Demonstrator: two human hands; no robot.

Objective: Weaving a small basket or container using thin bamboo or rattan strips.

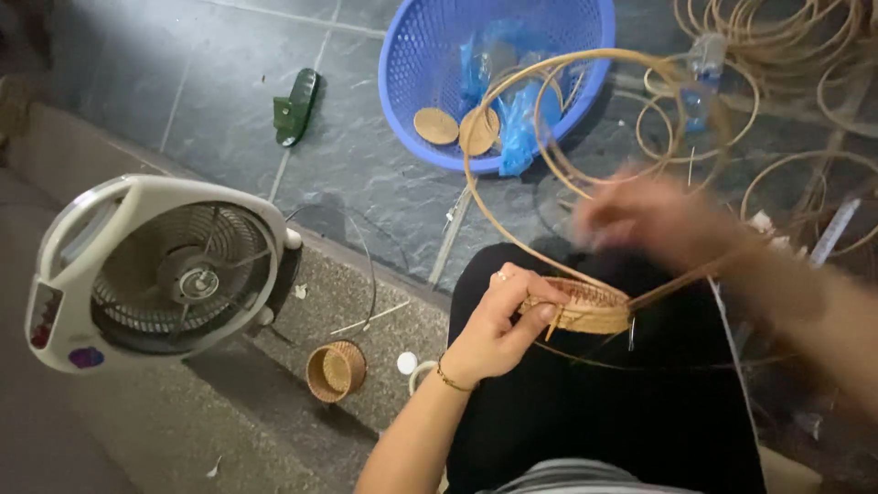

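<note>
I'm seeing the small woven basket [585,306] sitting on the lap, near-centre of frame, w/ my left hand [498,325] clamped on its left rim, thumb and fingers pinching the coil edge. Right hand [654,215] is up and to the right of it, farther out, badly motion-blurred; looks like it's closed around the long rattan strand [512,119], but I can't tell the grip for sure. That strand is the key bit: it leaves the basket rim, runs far-left, loops in 1 big arc over the blue plastic basket [412,101] and comes back toward the right hand. So the strand's working end lies right of the basket, and the right hand is nearer it; left hand is nearer the rim. Basket's long axis runs roughly left-right across the lap. Elsewhere: white box fan [155,270] on the left, 1 finished small basket [336,370] on the step near it, rattan coils [786,55] far right.
</note>
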